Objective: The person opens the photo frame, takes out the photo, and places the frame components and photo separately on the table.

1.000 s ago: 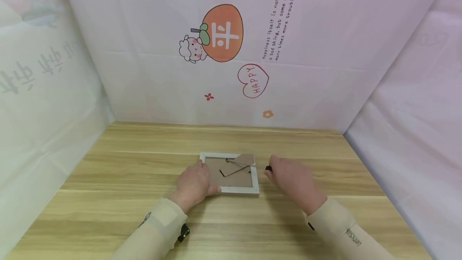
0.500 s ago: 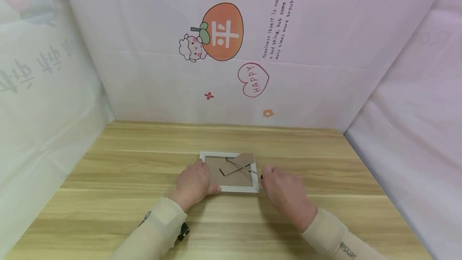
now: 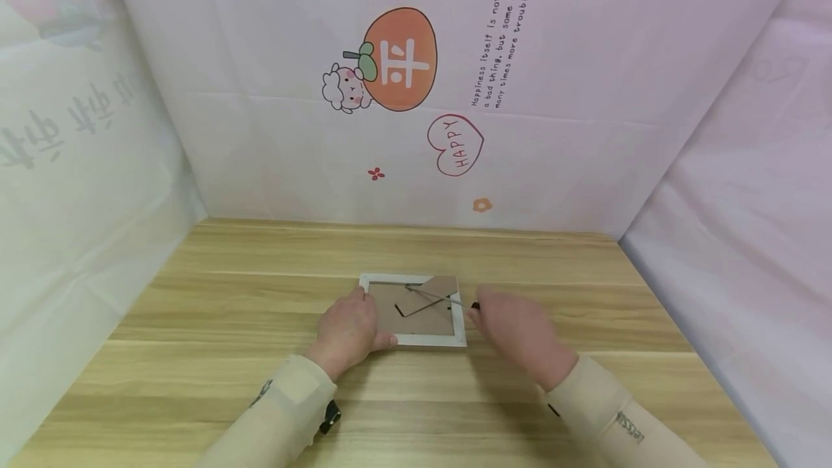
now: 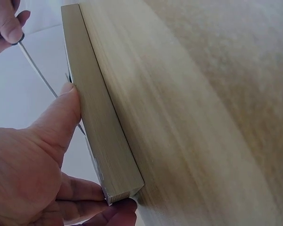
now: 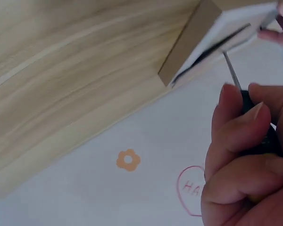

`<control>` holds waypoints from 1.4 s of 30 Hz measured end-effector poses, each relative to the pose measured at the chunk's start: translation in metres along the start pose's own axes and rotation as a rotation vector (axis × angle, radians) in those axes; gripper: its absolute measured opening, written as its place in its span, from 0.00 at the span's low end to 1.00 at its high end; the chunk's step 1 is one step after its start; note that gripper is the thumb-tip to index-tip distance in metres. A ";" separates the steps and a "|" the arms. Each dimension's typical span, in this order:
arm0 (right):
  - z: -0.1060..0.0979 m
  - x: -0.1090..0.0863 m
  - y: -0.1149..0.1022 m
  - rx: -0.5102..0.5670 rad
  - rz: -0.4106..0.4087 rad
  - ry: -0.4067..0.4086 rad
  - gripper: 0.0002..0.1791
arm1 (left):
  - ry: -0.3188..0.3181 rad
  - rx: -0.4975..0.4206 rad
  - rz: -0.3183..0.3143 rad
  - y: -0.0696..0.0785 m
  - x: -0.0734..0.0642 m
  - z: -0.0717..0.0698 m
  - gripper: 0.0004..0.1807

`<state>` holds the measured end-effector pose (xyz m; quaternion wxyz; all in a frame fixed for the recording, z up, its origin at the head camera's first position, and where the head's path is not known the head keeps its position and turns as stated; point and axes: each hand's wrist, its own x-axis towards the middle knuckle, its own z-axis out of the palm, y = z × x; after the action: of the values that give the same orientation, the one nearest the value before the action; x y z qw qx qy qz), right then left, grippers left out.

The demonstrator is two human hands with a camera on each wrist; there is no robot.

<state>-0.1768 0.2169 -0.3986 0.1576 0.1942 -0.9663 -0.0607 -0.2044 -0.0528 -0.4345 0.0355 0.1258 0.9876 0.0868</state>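
A white picture frame (image 3: 429, 341) lies back side up on the wooden table, showing its brown backing board (image 3: 425, 323). My left hand (image 3: 349, 327) grips the frame's left end, the thumb along the near edge and the fingers at the corner in the left wrist view. In my right hand (image 3: 520, 331) is a screwdriver (image 5: 232, 70), its dark handle (image 5: 269, 141) wrapped by the curled fingers. The thin shaft slants across the backing, with its tip by a small dark tab (image 3: 409, 287) at the far inner edge. A brown stand flap (image 3: 442, 285) overlaps the far right corner.
The wood-grain table (image 3: 260, 258) reaches back to a white printed cloth (image 3: 292, 165). Cloth side walls (image 3: 734, 237) rise at left and right. Another dark tab (image 3: 449, 308) sits on the frame's right inner edge.
My right hand moves left and nearer, then back a little to the right and away, swinging the screwdriver's shaft while its tip stays by the far edge. The left hand and frame hold still.
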 end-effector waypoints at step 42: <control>0.003 0.006 0.022 0.043 -0.101 0.165 0.17 | 0.015 -0.007 0.017 -0.002 -0.002 0.003 0.51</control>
<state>-0.1904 0.2350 -0.3957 0.2294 0.2502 -0.9401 -0.0317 -0.2027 -0.0542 -0.4374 0.0278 0.1336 0.9864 0.0917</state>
